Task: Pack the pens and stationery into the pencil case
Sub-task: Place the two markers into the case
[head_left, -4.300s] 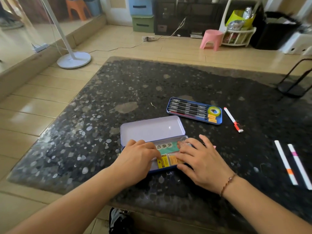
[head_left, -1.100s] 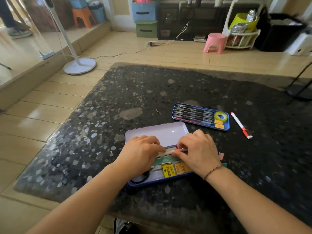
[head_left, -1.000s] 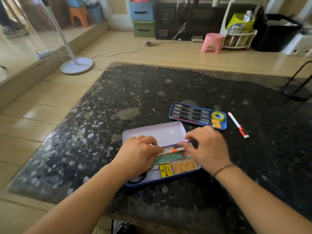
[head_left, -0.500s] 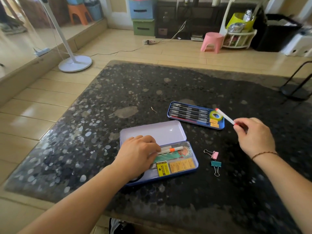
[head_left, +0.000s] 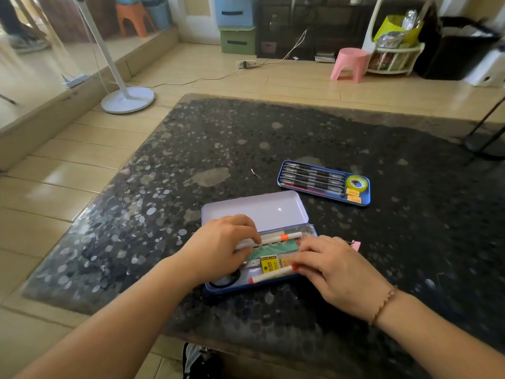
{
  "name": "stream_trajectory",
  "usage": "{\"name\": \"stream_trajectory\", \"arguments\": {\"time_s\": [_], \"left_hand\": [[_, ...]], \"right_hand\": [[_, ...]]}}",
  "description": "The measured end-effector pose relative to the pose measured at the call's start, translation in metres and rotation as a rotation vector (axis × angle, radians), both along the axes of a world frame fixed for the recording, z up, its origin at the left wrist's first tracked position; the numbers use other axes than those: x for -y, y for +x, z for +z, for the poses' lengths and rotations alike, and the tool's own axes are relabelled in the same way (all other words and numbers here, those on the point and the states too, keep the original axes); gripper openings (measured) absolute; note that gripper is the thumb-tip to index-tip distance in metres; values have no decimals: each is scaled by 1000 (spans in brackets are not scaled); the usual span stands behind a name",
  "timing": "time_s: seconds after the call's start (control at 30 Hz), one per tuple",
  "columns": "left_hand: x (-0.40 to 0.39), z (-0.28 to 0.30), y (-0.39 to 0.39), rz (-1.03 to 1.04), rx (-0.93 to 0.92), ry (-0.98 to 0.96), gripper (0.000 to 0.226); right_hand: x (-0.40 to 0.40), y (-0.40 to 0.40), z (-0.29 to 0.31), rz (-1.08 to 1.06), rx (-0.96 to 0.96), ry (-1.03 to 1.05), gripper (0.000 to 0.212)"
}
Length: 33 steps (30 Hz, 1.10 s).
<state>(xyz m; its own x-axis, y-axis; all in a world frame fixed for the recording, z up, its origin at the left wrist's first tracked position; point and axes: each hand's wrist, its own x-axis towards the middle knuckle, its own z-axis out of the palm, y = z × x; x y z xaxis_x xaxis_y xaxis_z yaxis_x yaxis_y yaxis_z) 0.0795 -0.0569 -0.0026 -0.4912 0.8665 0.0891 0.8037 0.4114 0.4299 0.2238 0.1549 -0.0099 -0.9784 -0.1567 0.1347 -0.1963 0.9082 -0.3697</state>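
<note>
We are well along: our right hand (head_left: 338,272) pinches the red-tipped pen (head_left: 273,275) into the near side of the open pencil case (head_left: 246,288) on the table (head_left: 246,138), our left hand (head_left: 218,248) lies flat on its contents, and a pink clip (head_left: 356,244) waits outside.

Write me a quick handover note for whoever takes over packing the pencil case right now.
Left hand: resting in the open pencil case, fingers on the orange-banded pen along its far side.
Right hand: fingertips on the red-capped pen, laying it along the case's near edge.
Done: two pens, a yellow-labelled box and other stationery sit in the case.
Left: a pink binder clip lies on the table beside the case, mostly hidden by the right hand. The tray with black pens and tape sits further back. The lid is open.
</note>
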Motion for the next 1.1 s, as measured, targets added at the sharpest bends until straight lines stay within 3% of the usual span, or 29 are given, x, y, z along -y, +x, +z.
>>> {"name": "stream_trajectory", "arguments": {"time_s": [0.23, 0.37, 0.63, 0.8, 1.1], "left_hand": [[2, 1, -1, -25, 18, -43, 19], [2, 2, -1, -28, 40, -69, 18], [1, 1, -2, -33, 7, -100, 19], [-2, 3, -1, 8, 6, -21, 17], [-5, -4, 0, 25, -130, -79, 9]], "right_hand": [[8, -8, 2, -29, 98, -113, 21], [8, -16, 3, -76, 60, -171, 17], [0, -30, 11, 61, 172, 14, 22], [-10, -40, 13, -22, 25, -17, 19], [6, -43, -1, -55, 30, -28, 16]]}}
